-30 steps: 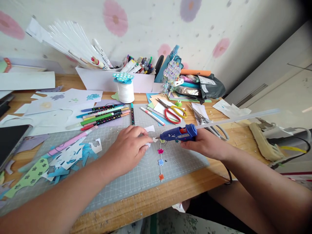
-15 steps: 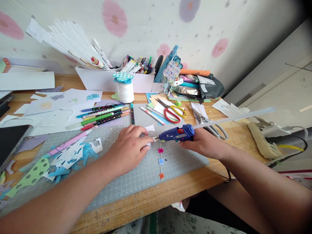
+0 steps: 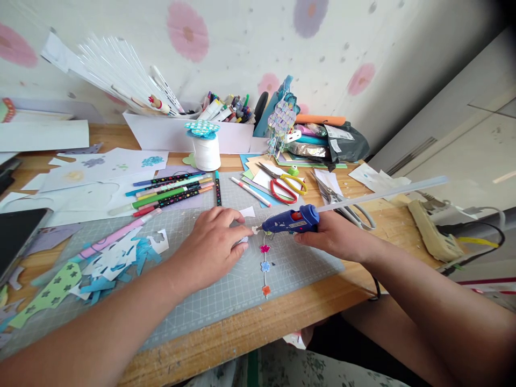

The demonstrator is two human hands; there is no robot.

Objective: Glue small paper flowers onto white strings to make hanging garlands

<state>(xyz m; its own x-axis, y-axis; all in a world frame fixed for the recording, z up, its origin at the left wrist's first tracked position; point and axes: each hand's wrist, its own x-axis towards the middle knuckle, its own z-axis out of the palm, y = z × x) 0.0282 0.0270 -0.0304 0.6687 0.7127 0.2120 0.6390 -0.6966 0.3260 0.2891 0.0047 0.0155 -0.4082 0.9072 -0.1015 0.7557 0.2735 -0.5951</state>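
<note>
Holding a blue plastic glue gun (image 3: pixel 290 220) tight in our right hand (image 3: pixel 336 236), we point its tip at a small white paper shape (image 3: pixel 255 230) on the grey cutting mat (image 3: pixel 226 290). A long clear glue stick (image 3: pixel 382 192) pokes out the back. Our left hand (image 3: pixel 212 247) lies palm down with bent fingers pressing beside the shape, gripping nothing. Little paper flowers on a thread (image 3: pixel 265 265) lie just below the tip. The gun's red label is too small to read.

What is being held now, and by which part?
Right hand grips the blue glue gun by its handle; left hand only presses a white cutout down.
</note>
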